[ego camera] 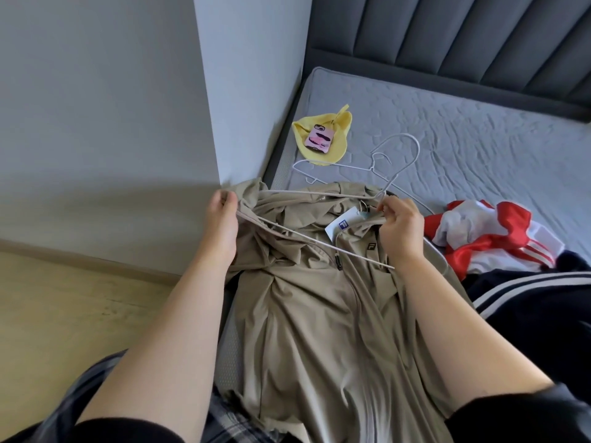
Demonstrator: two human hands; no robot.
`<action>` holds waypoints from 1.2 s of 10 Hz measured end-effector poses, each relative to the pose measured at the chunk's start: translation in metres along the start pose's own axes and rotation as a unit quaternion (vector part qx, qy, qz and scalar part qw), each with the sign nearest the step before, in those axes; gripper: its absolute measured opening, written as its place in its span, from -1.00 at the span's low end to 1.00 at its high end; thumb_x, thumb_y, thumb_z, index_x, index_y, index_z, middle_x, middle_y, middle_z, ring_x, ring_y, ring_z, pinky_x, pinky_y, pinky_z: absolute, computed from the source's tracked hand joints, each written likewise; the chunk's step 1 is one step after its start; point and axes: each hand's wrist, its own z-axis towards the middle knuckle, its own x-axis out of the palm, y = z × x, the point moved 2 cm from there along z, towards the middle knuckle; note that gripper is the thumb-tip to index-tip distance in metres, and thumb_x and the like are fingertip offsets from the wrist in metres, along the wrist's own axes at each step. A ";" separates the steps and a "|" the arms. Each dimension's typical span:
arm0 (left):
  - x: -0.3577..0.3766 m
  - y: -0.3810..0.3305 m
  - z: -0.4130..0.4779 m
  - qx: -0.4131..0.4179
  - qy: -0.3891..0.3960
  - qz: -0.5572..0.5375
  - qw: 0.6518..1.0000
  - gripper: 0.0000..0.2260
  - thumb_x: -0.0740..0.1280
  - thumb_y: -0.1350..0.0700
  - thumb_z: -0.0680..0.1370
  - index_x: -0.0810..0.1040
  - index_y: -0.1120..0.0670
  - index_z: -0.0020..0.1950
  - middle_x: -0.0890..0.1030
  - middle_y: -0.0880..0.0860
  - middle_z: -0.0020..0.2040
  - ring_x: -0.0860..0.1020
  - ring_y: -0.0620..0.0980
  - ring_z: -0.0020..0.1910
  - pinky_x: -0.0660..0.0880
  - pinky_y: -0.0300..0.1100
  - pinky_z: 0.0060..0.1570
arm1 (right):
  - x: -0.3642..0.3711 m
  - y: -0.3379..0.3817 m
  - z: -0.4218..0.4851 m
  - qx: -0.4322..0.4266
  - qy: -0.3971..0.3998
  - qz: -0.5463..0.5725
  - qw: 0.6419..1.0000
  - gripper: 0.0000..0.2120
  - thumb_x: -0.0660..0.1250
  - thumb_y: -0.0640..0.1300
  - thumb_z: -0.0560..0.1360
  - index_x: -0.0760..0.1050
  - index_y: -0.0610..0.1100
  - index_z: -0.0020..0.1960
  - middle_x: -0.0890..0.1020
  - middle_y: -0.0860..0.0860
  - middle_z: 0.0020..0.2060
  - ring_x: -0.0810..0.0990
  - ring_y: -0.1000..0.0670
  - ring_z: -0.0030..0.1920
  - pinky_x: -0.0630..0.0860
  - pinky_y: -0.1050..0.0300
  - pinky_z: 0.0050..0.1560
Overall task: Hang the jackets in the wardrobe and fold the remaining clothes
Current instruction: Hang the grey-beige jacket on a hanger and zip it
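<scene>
A beige zip jacket (319,314) with a white price tag lies spread on the near corner of the bed. A thin beige hanger (307,239) rests across its collar. My left hand (222,219) pinches the jacket's left shoulder together with the hanger's end. At the neck of the hanger, above the collar, my right hand (399,228) grips the wire. Two white wire hangers (396,161) lie on the mattress behind the jacket. To the right are a red and white jacket (492,235) and a dark navy garment with white stripes (537,298).
A yellow cloth (335,145) with a pink phone (318,138) on it lies at the bed's far left corner. The grey mattress (463,129) meets a padded headboard (447,36). A grey wall panel (128,123) stands left, wooden floor (64,298) below it.
</scene>
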 end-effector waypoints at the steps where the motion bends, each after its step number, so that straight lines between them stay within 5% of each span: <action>1: 0.006 -0.007 -0.003 0.012 0.032 -0.008 0.999 -0.77 0.12 0.23 0.66 0.36 0.08 -0.19 0.43 0.07 -0.18 0.41 0.02 -0.13 0.31 -0.10 0.01 | 0.002 0.005 0.001 -0.029 -0.010 -0.017 0.999 -0.78 0.14 -0.44 0.33 0.56 -0.35 -0.21 0.34 0.05 -0.38 0.43 -0.17 -0.29 0.30 0.09 -0.26; 2: 0.014 -0.007 -0.014 -0.014 0.085 -0.039 0.996 -0.77 0.09 0.25 0.66 0.36 0.11 -0.18 0.42 0.12 -0.12 0.36 0.06 -0.03 0.27 -0.05 0.11 | 0.007 0.014 -0.004 -0.051 -0.014 -0.031 0.998 -0.73 0.12 -0.47 0.27 0.57 -0.33 -0.22 0.37 0.01 -0.37 0.41 -0.12 -0.27 0.25 0.15 -0.22; 4: 0.012 -0.034 -0.025 -0.028 0.126 -0.248 0.960 -0.78 0.04 0.21 0.67 0.39 0.11 -0.13 0.61 0.10 -0.07 0.57 0.03 -0.01 0.46 -0.05 0.16 | -0.006 0.015 0.007 -0.118 -0.010 -0.069 0.991 -0.71 0.14 -0.45 0.22 0.61 -0.33 -0.22 0.54 -0.16 -0.43 0.47 -0.23 -0.29 0.43 -0.12 -0.21; 5: 0.023 -0.036 -0.031 -0.081 0.171 -0.306 0.933 -0.74 0.01 0.14 0.68 0.47 0.16 0.03 0.66 0.15 -0.02 0.62 0.08 0.03 0.57 -0.03 0.05 | 0.005 0.025 0.001 -0.058 0.019 -0.029 0.998 -0.74 0.18 -0.48 0.24 0.60 -0.33 -0.21 0.56 -0.18 -0.36 0.49 -0.23 -0.23 0.41 -0.06 -0.19; 6: 0.050 -0.019 -0.062 -0.190 0.202 -0.324 0.904 -0.71 0.10 0.12 0.61 0.51 0.23 0.16 0.64 0.19 0.06 0.60 0.06 0.10 0.53 -0.07 0.16 | 0.032 0.040 -0.009 0.043 0.061 0.006 0.997 -0.80 0.23 -0.49 0.27 0.57 -0.31 -0.21 0.58 -0.21 -0.30 0.49 -0.19 -0.19 0.30 0.02 -0.22; 7: 0.063 0.000 -0.094 -0.294 0.244 -0.310 0.871 -0.73 0.19 0.16 0.50 0.59 0.25 0.07 0.66 0.22 -0.01 0.66 0.08 -0.03 0.59 -0.06 0.01 | 0.057 0.048 -0.012 0.094 0.150 0.012 0.984 -0.85 0.25 -0.34 0.44 0.50 -0.17 -0.26 0.55 -0.12 -0.33 0.47 -0.06 -0.22 0.42 -0.02 -0.16; 8: 0.047 -0.001 -0.094 -0.210 0.244 -0.030 0.946 -0.86 0.19 0.25 0.55 0.50 0.16 -0.17 0.56 0.17 -0.23 0.57 0.11 -0.20 0.48 -0.09 -0.14 | 0.051 0.045 -0.003 0.154 0.116 0.104 0.976 -0.79 0.27 -0.31 0.49 0.54 -0.10 -0.27 0.55 0.06 -0.39 0.47 0.04 -0.28 0.38 0.24 -0.27; 9: 0.019 -0.019 -0.076 0.083 0.090 0.554 0.823 -0.87 0.23 0.13 0.52 0.45 0.08 -0.24 0.51 0.10 -0.24 0.49 0.16 -0.17 0.33 -0.12 -0.25 | 0.038 0.050 0.004 0.148 0.091 0.140 0.975 -0.76 0.23 -0.37 0.51 0.56 -0.12 -0.22 0.50 0.14 -0.44 0.42 0.11 -0.35 0.31 0.28 -0.31; 10: 0.011 -0.033 -0.072 0.296 -0.001 0.592 0.750 -0.69 0.38 0.12 0.44 0.51 0.11 0.16 0.53 0.15 0.17 0.46 0.21 0.17 0.44 0.04 0.00 | 0.034 0.068 0.001 0.105 0.135 0.141 0.975 -0.75 0.20 -0.41 0.50 0.55 -0.17 -0.23 0.46 0.20 -0.53 0.41 0.18 -0.41 0.32 0.36 -0.31; 11: 0.016 -0.027 -0.067 0.354 0.087 0.604 0.708 -0.47 0.36 0.00 0.50 0.35 0.09 0.44 0.43 0.12 0.38 0.31 0.17 0.41 0.19 0.21 0.35 | 0.029 0.091 -0.004 0.010 0.146 0.128 0.981 -0.75 0.24 -0.45 0.45 0.60 -0.19 -0.22 0.49 0.19 -0.38 0.48 0.11 -0.28 0.34 0.39 -0.19; 12: 0.012 -0.017 -0.065 0.311 0.122 0.584 0.740 -0.72 0.31 0.11 0.54 0.52 0.10 0.25 0.60 0.12 0.07 0.53 0.20 0.11 0.36 0.07 0.17 | 0.031 0.112 -0.012 -0.089 0.163 0.109 0.977 -0.78 0.28 -0.49 0.40 0.64 -0.27 -0.20 0.48 0.16 -0.38 0.51 -0.15 -0.20 0.39 0.11 -0.09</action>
